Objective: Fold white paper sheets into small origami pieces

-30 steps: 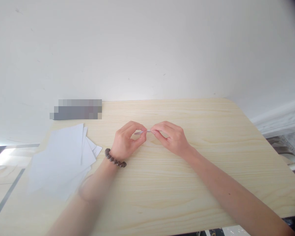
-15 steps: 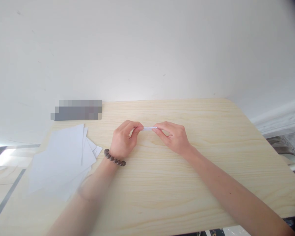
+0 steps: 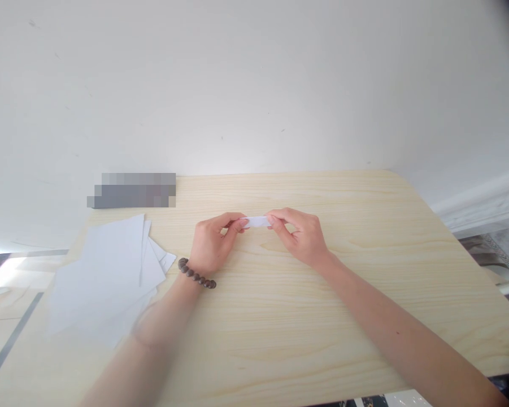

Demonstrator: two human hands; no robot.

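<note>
A small strip of folded white paper (image 3: pixel 257 221) is stretched level between my two hands, over the middle of the wooden table. My left hand (image 3: pixel 215 240), with a dark bead bracelet (image 3: pixel 197 275) on its wrist, pinches the strip's left end between thumb and fingers. At the right end, my right hand (image 3: pixel 300 234) pinches it the same way, thumb on the near face. The fingertips cover both ends of the paper.
Several loose white paper sheets (image 3: pixel 105 265) lie overlapping on the left of the table (image 3: pixel 343 328). Behind them, a blurred-out grey object (image 3: pixel 133 192) stands by the white wall (image 3: pixel 254 85). The table's right edge slopes away past my right arm.
The paper strip has tilted, so more of its flat face shows instead of its thin edge. Both hands have turned slightly with it and keep their pinch.
</note>
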